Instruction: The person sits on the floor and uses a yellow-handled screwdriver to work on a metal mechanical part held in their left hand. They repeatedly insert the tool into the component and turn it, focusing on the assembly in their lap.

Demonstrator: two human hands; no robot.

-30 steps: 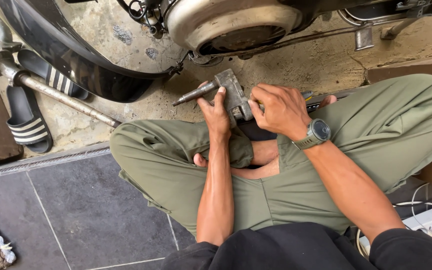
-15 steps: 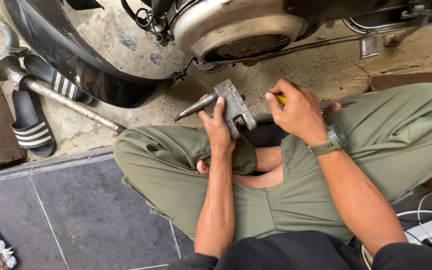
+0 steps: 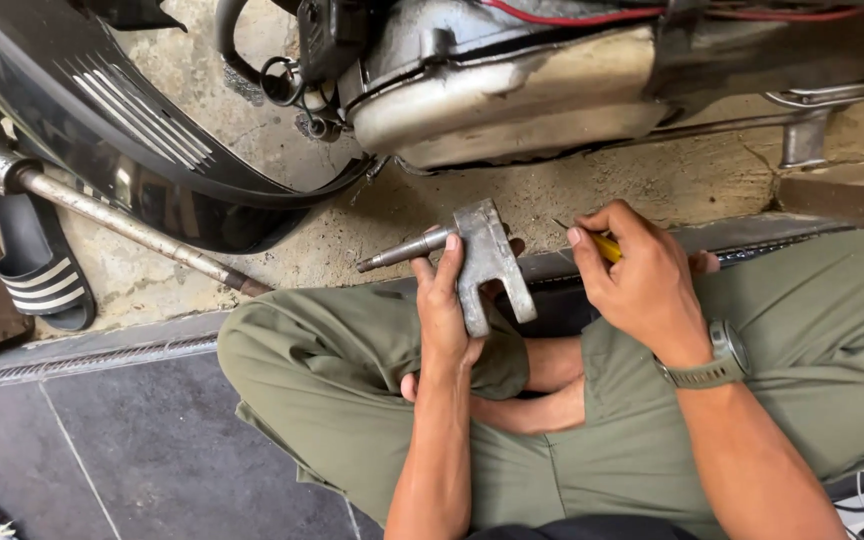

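Head view: left hand (image 3: 444, 305) grips metal bracket (image 3: 487, 262); right hand (image 3: 642, 275) beside.

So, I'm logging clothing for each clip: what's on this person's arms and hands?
Both forearms are bare, with no gloves. The left hand wears nothing. The right hand has a grey-green wristwatch at the wrist. Dark fabric shows by the elbows.

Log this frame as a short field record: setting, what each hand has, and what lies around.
Setting: person sits cross-legged on the ground beside a motorbike engine
Left hand: grips a grey metal forked part with a shaft sticking out to the left
Right hand: holds a thin yellow-handled tool, tip towards the part; whether it touches cannot be told
Wrist: watch on the right arm
Nearby: black sandal, rusty metal rod, dark floor tiles
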